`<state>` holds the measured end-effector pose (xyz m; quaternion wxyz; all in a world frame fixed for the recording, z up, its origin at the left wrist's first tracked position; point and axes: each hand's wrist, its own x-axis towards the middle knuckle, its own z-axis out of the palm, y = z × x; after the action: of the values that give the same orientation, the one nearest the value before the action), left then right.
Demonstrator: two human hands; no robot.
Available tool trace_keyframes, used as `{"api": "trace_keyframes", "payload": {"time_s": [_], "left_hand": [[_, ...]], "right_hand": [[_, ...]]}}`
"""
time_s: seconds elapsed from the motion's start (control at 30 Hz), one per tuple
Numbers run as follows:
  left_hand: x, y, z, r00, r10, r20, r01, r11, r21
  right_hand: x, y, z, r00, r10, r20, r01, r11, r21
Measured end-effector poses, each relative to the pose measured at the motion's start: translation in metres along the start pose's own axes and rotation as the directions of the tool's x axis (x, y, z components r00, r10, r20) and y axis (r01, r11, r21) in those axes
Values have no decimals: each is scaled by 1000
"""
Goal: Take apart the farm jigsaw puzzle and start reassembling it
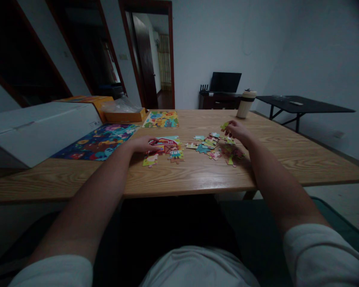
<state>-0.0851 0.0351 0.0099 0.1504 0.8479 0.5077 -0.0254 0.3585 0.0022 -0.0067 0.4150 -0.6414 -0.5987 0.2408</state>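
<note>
A partly joined jigsaw puzzle [169, 148] with a red barn and a figure in blue lies on the wooden table in front of me. My left hand [143, 144] rests on its left side, fingers stretched out over the pieces and holding nothing. Just right of it is a loose heap of puzzle pieces [209, 146], green, pink, teal and cream. Above the far right of this heap, my right hand [238, 131] pinches a green puzzle piece [224, 126] between its fingertips, lifted off the table.
A dark blue picture sheet [98, 141] and a long white box [44, 127] lie at the left. Behind them are an orange box tray [124, 116] with clear plastic and a colourful animal picture [160, 118]. A cream tumbler [246, 104] stands at the far right edge.
</note>
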Motion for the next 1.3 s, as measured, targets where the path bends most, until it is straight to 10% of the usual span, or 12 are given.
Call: {"api": "trace_keyframes", "payload": {"time_s": [0.33,0.67,1.3], "left_hand": [[0,4,1,999,37,-35,-38,999,-5],[0,67,23,922,376,-92,-375,927,33],[-5,75,23,915,401,-50,-398,916,57]], "right_hand": [[-16,-17,11,976,-38,214,44,999,-21],[-65,-65,80,763,-171,623,278,958,-76],[-77,-68,99,792,-308,527,519,794,-317]]}}
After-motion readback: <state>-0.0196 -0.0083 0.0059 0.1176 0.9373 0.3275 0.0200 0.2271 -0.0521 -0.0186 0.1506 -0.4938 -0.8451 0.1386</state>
